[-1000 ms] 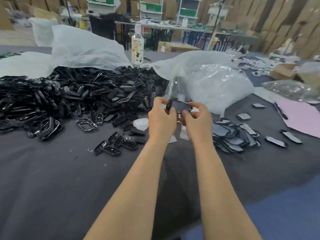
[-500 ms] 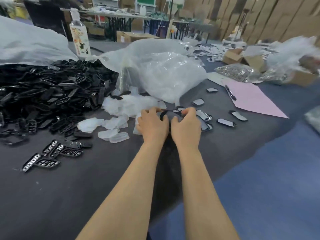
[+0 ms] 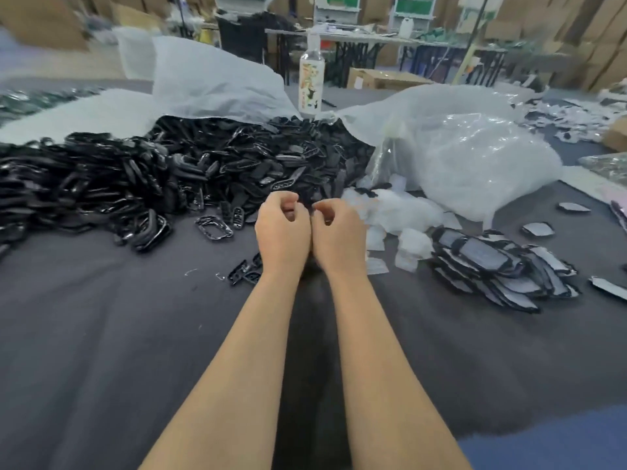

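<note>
Both hands have come away from the stack of wrapped pieces [image 3: 492, 269], where they were half a second ago, and the black piece they carried is no longer in them. Now the left hand [image 3: 283, 232] and the right hand [image 3: 339, 235] are side by side, touching, just at the near edge of the one big pile of black plastic pieces [image 3: 169, 171]. Fingers of both hands are curled inward, and nothing shows inside them. One stack lies on the table [image 3: 101, 334], right of the right hand, with three single wrapped pieces [image 3: 537, 228] beyond it. Behind are two large bags: one white bag [image 3: 210, 83] and one clear bag [image 3: 475, 157]. One bottle [image 3: 311, 83] stands upright between them. Film scraps [image 3: 400, 212] lie near the right hand, too many to count.
</note>
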`<action>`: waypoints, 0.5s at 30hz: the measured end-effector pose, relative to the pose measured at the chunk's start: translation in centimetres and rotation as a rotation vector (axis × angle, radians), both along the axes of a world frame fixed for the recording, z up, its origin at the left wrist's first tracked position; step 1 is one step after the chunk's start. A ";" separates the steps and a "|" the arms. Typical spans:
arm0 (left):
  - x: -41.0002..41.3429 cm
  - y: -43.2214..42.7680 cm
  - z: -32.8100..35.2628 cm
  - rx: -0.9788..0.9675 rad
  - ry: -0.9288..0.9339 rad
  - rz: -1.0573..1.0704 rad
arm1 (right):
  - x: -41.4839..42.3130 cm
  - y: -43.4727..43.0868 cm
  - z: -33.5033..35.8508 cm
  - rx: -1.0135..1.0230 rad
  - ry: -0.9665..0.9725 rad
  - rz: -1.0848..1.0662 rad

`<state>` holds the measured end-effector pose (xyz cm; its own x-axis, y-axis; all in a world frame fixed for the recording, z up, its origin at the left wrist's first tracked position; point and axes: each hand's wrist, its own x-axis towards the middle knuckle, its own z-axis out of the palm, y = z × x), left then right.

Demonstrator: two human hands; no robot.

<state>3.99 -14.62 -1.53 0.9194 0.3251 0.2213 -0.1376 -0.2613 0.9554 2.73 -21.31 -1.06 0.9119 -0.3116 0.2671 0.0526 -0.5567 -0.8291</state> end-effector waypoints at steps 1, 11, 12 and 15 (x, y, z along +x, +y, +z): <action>0.0 1.9 -0.1 -0.021 0.007 0.052 | 0.5 1.7 -0.2 -0.054 0.023 0.051; 0.1 13.0 -2.1 -0.461 0.091 0.382 | 2.4 11.3 -3.0 -0.515 0.160 0.255; 0.1 13.1 -2.3 -0.473 0.092 0.378 | 2.5 11.4 -3.1 -0.513 0.140 0.212; 0.3 12.9 -2.5 -0.420 0.096 0.331 | 2.5 11.1 -3.1 -0.543 0.103 0.193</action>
<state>4.24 -1.77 -3.99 0.7626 0.6431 -0.0701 -0.0195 0.1312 0.9912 5.23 -10.24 -4.12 0.9684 0.0191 0.2488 0.1290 -0.8918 -0.4336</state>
